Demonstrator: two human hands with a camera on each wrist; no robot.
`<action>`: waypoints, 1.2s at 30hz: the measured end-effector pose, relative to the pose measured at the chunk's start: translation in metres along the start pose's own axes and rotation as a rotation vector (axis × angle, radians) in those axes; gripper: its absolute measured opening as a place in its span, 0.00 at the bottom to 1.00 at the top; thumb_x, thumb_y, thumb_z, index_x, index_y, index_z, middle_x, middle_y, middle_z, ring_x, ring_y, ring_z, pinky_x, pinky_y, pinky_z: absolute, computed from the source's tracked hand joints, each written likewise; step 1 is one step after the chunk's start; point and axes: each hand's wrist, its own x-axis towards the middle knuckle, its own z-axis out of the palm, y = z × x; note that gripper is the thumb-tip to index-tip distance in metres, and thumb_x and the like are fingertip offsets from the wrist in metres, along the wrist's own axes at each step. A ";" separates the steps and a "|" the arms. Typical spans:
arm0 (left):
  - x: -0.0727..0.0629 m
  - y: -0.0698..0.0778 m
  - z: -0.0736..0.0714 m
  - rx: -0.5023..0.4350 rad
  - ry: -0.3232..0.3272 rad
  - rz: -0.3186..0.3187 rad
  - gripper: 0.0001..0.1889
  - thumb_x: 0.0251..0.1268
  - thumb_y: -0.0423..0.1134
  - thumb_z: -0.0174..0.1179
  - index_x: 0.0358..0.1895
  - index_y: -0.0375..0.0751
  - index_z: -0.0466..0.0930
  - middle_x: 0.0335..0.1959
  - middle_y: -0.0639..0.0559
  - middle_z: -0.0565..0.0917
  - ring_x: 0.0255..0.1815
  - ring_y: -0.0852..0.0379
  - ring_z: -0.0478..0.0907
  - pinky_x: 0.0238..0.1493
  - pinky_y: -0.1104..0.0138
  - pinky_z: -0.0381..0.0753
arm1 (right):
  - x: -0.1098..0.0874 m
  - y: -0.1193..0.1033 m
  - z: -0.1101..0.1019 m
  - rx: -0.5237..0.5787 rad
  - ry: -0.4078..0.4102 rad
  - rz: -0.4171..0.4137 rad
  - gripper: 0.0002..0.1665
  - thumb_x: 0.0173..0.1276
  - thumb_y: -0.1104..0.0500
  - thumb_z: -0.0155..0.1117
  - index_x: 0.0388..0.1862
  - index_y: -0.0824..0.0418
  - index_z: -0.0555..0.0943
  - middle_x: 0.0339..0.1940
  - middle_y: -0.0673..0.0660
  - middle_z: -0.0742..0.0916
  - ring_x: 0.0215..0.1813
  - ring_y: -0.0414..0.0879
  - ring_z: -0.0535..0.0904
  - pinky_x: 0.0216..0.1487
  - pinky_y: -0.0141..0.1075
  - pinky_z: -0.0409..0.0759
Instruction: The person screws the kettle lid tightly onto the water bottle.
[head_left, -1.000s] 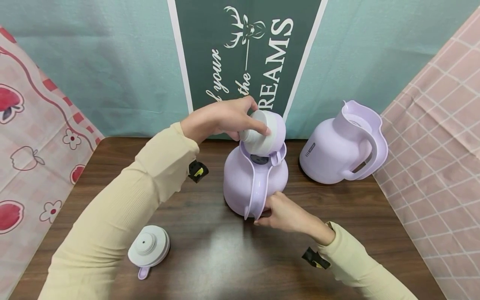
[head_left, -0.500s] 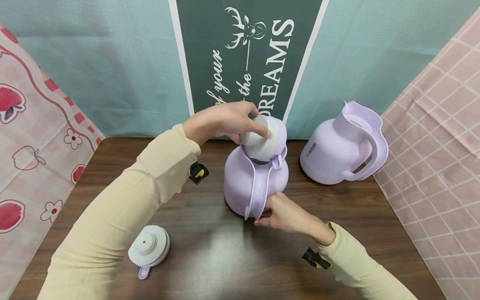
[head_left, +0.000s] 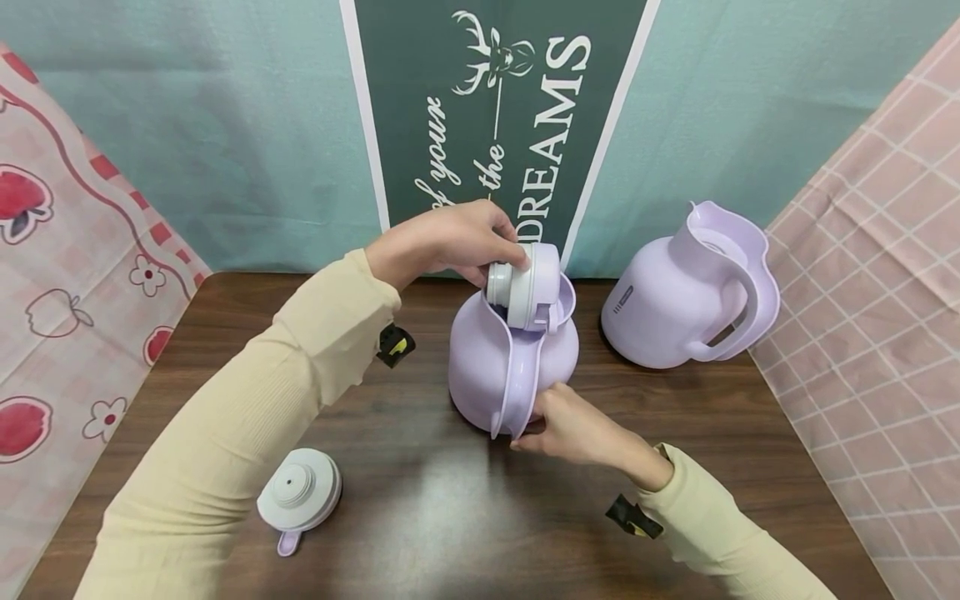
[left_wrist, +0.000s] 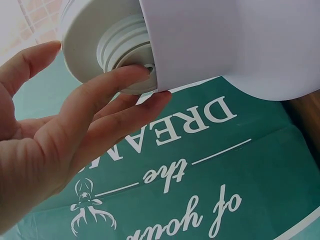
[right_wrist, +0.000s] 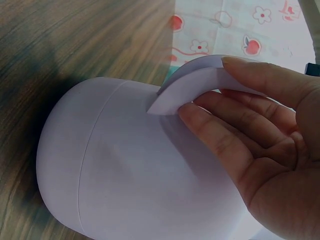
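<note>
My left hand (head_left: 457,237) pinches a white and lilac jug lid (head_left: 538,285) by its underside. The lid is tilted on edge at the mouth of a lilac vacuum jug (head_left: 476,367), its ringed plug facing left. In the left wrist view, fingertips lie against the plug (left_wrist: 117,47), right beside the jug's neck (left_wrist: 200,40). My right hand (head_left: 566,425) grips the jug's handle (head_left: 521,379). Close up in the right wrist view, the thumb lies on the handle's outer side (right_wrist: 200,75) and the fingers curl under it. The jug stands upright on the table.
A second lilac jug (head_left: 660,292) without a lid stands at the back right. Another lid (head_left: 300,492) lies upside down on the wooden table (head_left: 435,517) at the front left. Behind hangs a teal curtain (head_left: 247,150) with a printed green panel.
My left hand has turned the lid further onto its edge, so the plug now faces left, and brought it slightly lower in the jug's mouth. The right hand stays on the handle.
</note>
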 end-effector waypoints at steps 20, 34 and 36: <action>-0.007 0.013 -0.004 0.255 0.044 0.000 0.23 0.58 0.38 0.60 0.57 0.41 0.67 0.51 0.48 0.69 0.44 0.53 0.73 0.34 0.66 0.79 | 0.000 0.001 0.000 0.015 -0.007 0.007 0.06 0.47 0.63 0.72 0.26 0.58 0.83 0.25 0.44 0.83 0.31 0.36 0.76 0.35 0.31 0.75; -0.005 0.022 0.001 0.565 0.021 0.006 0.38 0.45 0.42 0.71 0.63 0.46 0.64 0.59 0.48 0.66 0.39 0.54 0.75 0.32 0.70 0.78 | 0.000 0.001 0.000 0.029 -0.002 0.001 0.06 0.47 0.64 0.72 0.26 0.58 0.84 0.26 0.44 0.83 0.31 0.36 0.75 0.35 0.31 0.75; -0.003 0.021 0.003 0.572 0.023 0.001 0.40 0.45 0.42 0.71 0.64 0.45 0.63 0.60 0.47 0.65 0.39 0.54 0.75 0.32 0.70 0.78 | 0.000 0.001 0.000 0.036 -0.004 0.006 0.06 0.47 0.64 0.72 0.26 0.58 0.84 0.25 0.44 0.83 0.31 0.37 0.75 0.34 0.31 0.75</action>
